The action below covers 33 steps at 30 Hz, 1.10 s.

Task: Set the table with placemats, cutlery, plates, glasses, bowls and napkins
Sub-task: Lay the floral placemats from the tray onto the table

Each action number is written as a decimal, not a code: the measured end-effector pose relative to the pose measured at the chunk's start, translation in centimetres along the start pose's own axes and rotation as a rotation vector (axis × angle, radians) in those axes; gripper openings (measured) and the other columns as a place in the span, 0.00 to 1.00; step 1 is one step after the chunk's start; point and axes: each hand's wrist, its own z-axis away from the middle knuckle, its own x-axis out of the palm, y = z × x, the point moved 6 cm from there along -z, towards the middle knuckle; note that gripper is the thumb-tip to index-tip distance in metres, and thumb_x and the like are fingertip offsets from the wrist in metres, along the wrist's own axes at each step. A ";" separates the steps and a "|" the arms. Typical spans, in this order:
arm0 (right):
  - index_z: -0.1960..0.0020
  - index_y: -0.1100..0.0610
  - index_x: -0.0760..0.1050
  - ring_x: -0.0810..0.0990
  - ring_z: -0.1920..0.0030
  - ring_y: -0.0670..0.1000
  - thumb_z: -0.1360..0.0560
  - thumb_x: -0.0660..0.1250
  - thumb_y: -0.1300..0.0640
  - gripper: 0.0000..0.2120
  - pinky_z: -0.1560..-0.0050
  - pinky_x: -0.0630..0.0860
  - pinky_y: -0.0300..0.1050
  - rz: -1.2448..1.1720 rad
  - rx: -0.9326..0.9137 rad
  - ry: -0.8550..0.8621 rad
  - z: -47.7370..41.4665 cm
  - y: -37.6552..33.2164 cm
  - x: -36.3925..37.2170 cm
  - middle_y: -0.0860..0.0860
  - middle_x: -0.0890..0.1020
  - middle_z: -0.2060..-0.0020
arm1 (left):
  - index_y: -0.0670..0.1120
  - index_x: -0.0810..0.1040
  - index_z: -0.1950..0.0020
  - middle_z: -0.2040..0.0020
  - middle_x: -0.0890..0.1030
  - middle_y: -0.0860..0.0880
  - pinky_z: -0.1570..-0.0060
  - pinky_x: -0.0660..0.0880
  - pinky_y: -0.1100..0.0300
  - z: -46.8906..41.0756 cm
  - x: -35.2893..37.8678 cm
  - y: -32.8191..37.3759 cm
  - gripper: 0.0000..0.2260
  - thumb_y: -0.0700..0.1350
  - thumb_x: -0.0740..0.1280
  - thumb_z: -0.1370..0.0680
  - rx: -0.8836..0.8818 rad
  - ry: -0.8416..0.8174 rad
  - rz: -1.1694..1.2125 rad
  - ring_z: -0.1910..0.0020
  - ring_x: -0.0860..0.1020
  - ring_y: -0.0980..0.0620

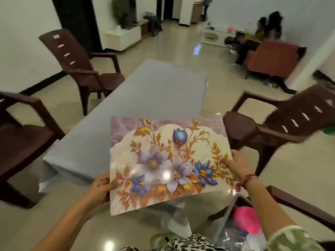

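A glossy placemat (168,160) printed with purple and blue flowers and gold leaves hangs over the near end of the long table (145,98), which is covered by a grey-blue cloth. My left hand (103,185) grips the mat's left edge, thumb on top. My right hand (233,163) holds the right edge, fingers lying on the print. The mat's near edge juts out past the table's end.
Brown plastic armchairs stand around the table: one at far left (81,69), one at near left (23,134), one at right (282,124), one at near right (304,207). A shiny bag (235,227) with pink and other items sits by my right arm. People sit at the far right.
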 end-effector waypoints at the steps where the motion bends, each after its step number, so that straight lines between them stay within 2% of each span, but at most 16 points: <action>1: 0.47 0.59 0.71 0.78 0.56 0.51 0.27 0.70 0.58 0.13 0.60 0.75 0.44 0.013 -0.021 -0.071 -1.9 -1.1 2.0 0.54 0.79 0.55 | 0.39 0.77 0.43 0.49 0.83 0.37 0.61 0.80 0.53 0.0 -1.4 -0.7 0.11 0.35 0.65 0.25 -0.018 0.071 0.034 0.60 0.83 0.46; 2: 0.46 0.60 0.72 0.79 0.55 0.52 0.27 0.70 0.58 0.13 0.57 0.77 0.46 0.021 -0.036 -0.127 -3.8 -2.2 4.0 0.55 0.80 0.54 | 0.39 0.77 0.43 0.50 0.83 0.38 0.59 0.79 0.51 0.0 -2.5 -1.2 0.11 0.35 0.65 0.25 -0.034 0.130 0.059 0.60 0.83 0.44; 5: 0.47 0.59 0.74 0.81 0.57 0.51 0.28 0.71 0.60 0.12 0.58 0.78 0.46 0.044 -0.111 -0.257 -8.7 -4.9 9.1 0.55 0.82 0.54 | 0.40 0.77 0.43 0.49 0.83 0.38 0.49 0.76 0.44 0.2 -4.1 -2.5 0.11 0.36 0.65 0.25 -0.081 0.259 0.128 0.55 0.81 0.39; 8: 0.46 0.57 0.74 0.82 0.54 0.54 0.27 0.70 0.60 0.11 0.53 0.79 0.51 0.061 -0.136 -0.391 -13.3 -6.5 12.6 0.55 0.82 0.53 | 0.39 0.76 0.42 0.50 0.83 0.38 0.52 0.77 0.47 -0.6 -3.4 -3.7 0.13 0.35 0.65 0.26 -0.107 0.377 0.181 0.56 0.81 0.40; 12: 0.48 0.53 0.74 0.81 0.53 0.53 0.26 0.68 0.60 0.08 0.52 0.78 0.51 0.152 -0.202 -0.552 -18.9 -7.5 14.4 0.52 0.81 0.54 | 0.48 0.74 0.39 0.48 0.83 0.40 0.51 0.78 0.43 -2.7 -1.0 -4.2 0.20 0.29 0.64 0.26 -0.119 0.489 0.258 0.50 0.80 0.36; 14: 0.47 0.56 0.74 0.80 0.53 0.52 0.26 0.68 0.60 0.09 0.55 0.78 0.48 0.197 -0.237 -0.618 -21.1 -8.3 15.1 0.52 0.81 0.54 | 0.48 0.75 0.41 0.51 0.84 0.41 0.55 0.80 0.48 -3.6 0.3 -4.7 0.20 0.28 0.64 0.27 -0.169 0.536 0.295 0.53 0.81 0.38; 17: 0.45 0.57 0.73 0.80 0.54 0.50 0.26 0.68 0.61 0.10 0.59 0.75 0.41 0.219 -0.247 -0.691 -24.0 -9.0 15.9 0.53 0.81 0.53 | 0.41 0.78 0.47 0.60 0.84 0.44 0.62 0.78 0.58 -4.5 2.0 -5.9 0.08 0.36 0.62 0.22 -0.238 0.638 0.381 0.65 0.82 0.49; 19: 0.45 0.58 0.73 0.80 0.54 0.50 0.25 0.67 0.62 0.10 0.59 0.76 0.42 0.255 -0.252 -0.727 -25.2 -9.1 16.3 0.54 0.81 0.52 | 0.40 0.77 0.52 0.66 0.84 0.46 0.70 0.78 0.62 -4.7 2.5 -6.5 0.09 0.40 0.58 0.19 -0.250 0.713 0.457 0.71 0.81 0.53; 26: 0.42 0.59 0.73 0.80 0.51 0.56 0.24 0.66 0.61 0.11 0.48 0.78 0.54 0.403 -0.240 -0.768 -27.8 -10.1 16.7 0.57 0.80 0.50 | 0.36 0.80 0.56 0.69 0.82 0.46 0.73 0.77 0.65 -4.7 3.4 -8.0 0.07 0.35 0.63 0.22 -0.260 0.821 0.480 0.74 0.80 0.54; 30: 0.41 0.56 0.72 0.79 0.50 0.55 0.24 0.65 0.60 0.11 0.50 0.77 0.50 0.453 -0.315 -0.795 -29.4 -12.1 16.7 0.56 0.80 0.50 | 0.36 0.81 0.59 0.66 0.78 0.41 0.72 0.78 0.65 -5.1 5.4 -8.8 0.05 0.34 0.67 0.25 -0.297 0.876 0.479 0.71 0.76 0.50; 33: 0.41 0.54 0.71 0.79 0.49 0.56 0.23 0.64 0.59 0.11 0.48 0.76 0.54 0.495 -0.371 -0.821 -31.6 -12.9 17.2 0.56 0.79 0.49 | 0.34 0.81 0.61 0.66 0.80 0.40 0.71 0.78 0.64 -5.7 7.9 -9.0 0.05 0.34 0.69 0.26 -0.335 0.914 0.446 0.72 0.78 0.51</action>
